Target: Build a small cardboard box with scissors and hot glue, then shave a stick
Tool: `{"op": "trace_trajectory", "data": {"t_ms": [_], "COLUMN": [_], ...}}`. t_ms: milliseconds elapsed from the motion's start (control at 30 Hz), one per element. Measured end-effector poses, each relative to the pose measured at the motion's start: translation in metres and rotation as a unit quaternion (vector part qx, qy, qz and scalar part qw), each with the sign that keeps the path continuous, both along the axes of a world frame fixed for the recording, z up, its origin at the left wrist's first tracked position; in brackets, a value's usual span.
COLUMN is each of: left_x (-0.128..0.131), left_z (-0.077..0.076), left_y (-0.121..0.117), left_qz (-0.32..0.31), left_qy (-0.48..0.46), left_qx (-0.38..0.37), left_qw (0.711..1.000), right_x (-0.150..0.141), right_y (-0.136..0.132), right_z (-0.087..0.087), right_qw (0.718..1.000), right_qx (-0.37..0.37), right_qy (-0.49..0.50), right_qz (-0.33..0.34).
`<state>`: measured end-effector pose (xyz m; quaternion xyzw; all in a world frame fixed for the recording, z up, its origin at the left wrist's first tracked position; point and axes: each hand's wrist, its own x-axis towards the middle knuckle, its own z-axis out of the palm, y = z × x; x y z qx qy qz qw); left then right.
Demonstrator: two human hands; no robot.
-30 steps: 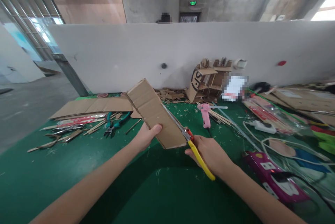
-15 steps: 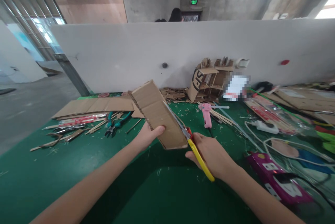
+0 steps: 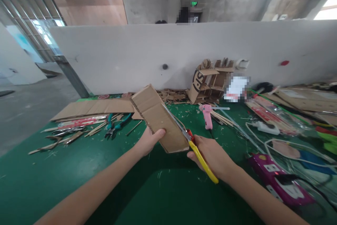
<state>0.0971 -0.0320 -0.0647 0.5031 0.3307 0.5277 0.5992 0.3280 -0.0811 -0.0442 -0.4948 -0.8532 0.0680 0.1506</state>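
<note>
Left hand [image 3: 150, 141] pinches the cardboard piece [image 3: 161, 119], thumb on top, tilted above the green desk [image 3: 126, 190]; right hand [image 3: 210, 153] is curled round the yellow-handled scissors [image 3: 201, 160], blades along the cardboard's right edge!

Green table [image 3: 100, 183] bears pink glue gun [image 3: 207, 117], pliers [image 3: 116, 126], cardboard [image 3: 92, 108].

The left hand [image 3: 150, 141] grips the cardboard piece [image 3: 160, 119], thumb on its face, above the front part of the green tabletop [image 3: 137, 190]. The right hand [image 3: 210, 153] holds the scissors [image 3: 200, 156], their blades along the cardboard piece's right side. The pink glue gun [image 3: 207, 117] and the cardboard shelf [image 3: 207, 83] lie beyond, toward the tabletop's back edge.
</note>
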Motion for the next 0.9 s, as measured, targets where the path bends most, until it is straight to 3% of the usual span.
{"op": "trace_trajectory", "data": {"t_ms": [267, 533, 900], "left_x": [0.001, 0.002, 0.007], "left_z": [-0.001, 0.0, 0.003], "left_y": [-0.003, -0.004, -0.008], "left_qz": [0.001, 0.011, -0.01], "left_qy": [-0.007, 0.016, 0.003], "left_qx": [-0.016, 0.0, 0.007], "left_qw": [1.0, 1.0, 1.0], "right_x": [0.002, -0.001, 0.0], "right_y": [-0.003, -0.003, -0.004], "right_z": [0.015, 0.002, -0.005], "right_qw": [0.997, 1.0, 1.0], "right_qx": [-0.045, 0.0, 0.003], "right_qy": [0.039, 0.001, -0.02], "right_qz": [0.051, 0.006, -0.013]}}
